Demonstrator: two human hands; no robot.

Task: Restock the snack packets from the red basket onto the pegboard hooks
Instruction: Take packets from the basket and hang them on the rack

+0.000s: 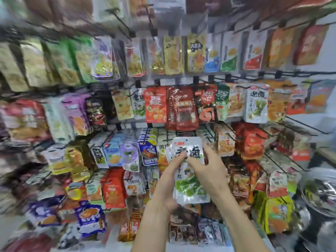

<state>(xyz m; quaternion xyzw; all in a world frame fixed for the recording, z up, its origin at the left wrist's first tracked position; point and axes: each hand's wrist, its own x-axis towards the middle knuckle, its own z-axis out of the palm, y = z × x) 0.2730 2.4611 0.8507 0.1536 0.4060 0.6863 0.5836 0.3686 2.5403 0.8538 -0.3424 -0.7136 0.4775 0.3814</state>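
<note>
Your two forearms are reaching up from the bottom edge, and both hands are meeting on a stack of white packets (pixel 189 166) held upright in front of the lower rows of the pegboard (pixel 307 73). Your left hand (pixel 168 180) is gripping the stack from its left edge, thumb lying across the front face near the black lettering. Your right hand (pixel 209 171) is grasping the front packet from the right, fingers curling onto its face and index finger pointing up along its right edge. The stack is showing a green picture on its lower half. A matching white packet (pixel 256 104) is hanging on a hook in the row above, well to the right. A shiny metal pot (pixel 321 195) is sitting at the right edge. The surrounding packets are blurring heavily.
</note>
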